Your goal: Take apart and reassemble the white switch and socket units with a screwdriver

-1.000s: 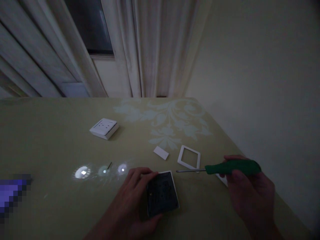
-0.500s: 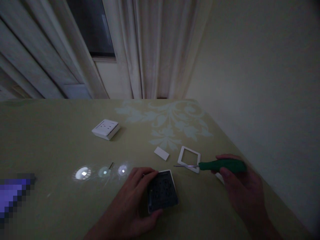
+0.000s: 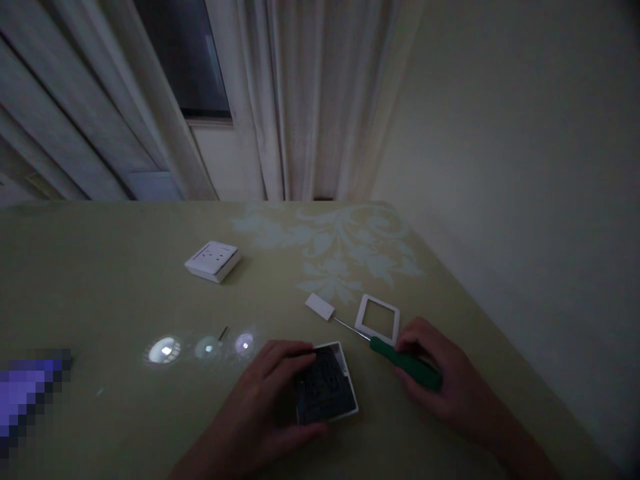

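Note:
My left hand (image 3: pixel 265 407) grips the near-left side of a square wall socket (image 3: pixel 327 383), its dark inner face up inside a white rim, fingers at the far edge and thumb at the near edge. In my right hand (image 3: pixel 457 393) is a screwdriver (image 3: pixel 407 363) with a green handle. Its thin metal shaft points to the far left, the tip close to a small white rectangular plate (image 3: pixel 320 306); whether they touch I cannot tell. A white square frame (image 3: pixel 364 328) lies just beyond the screwdriver.
Another white socket (image 3: pixel 213 260) sits farther back on the left. A small dark thin piece (image 3: pixel 223 333) lies near the light reflections on the table (image 3: pixel 125 287). A pixelated purple object (image 3: pixel 30 387) is at the left edge. A wall (image 3: pixel 525 200) borders the right side.
My right hand has moved left and nearer, and the screwdriver now slants with its tip farther left, by the small plate. The socket under my left hand has tilted slightly.

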Demonstrator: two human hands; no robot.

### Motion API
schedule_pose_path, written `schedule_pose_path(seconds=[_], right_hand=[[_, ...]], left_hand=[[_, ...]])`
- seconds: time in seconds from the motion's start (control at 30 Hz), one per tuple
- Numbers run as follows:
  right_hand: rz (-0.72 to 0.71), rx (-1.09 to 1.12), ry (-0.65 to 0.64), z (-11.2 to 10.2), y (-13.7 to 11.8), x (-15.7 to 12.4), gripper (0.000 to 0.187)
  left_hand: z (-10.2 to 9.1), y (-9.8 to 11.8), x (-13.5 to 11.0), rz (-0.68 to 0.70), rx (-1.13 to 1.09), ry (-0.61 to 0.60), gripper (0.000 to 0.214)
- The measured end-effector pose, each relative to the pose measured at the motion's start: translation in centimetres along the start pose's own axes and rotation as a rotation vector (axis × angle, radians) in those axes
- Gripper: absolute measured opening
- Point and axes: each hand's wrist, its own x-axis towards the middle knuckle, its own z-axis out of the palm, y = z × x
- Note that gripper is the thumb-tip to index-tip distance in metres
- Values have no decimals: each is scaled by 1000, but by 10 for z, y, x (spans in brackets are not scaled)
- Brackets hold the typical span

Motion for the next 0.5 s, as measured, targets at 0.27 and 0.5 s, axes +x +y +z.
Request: schedule_pose_path(seconds=[0.27, 0.5], right_hand=[[-2, -162, -176, 16, 2, -4, 22], [-50, -54, -80, 27, -16, -3, 31]], left_hand=[[3, -10, -9, 133, 159, 13, 66], [2, -4, -6, 188, 200, 47, 59]])
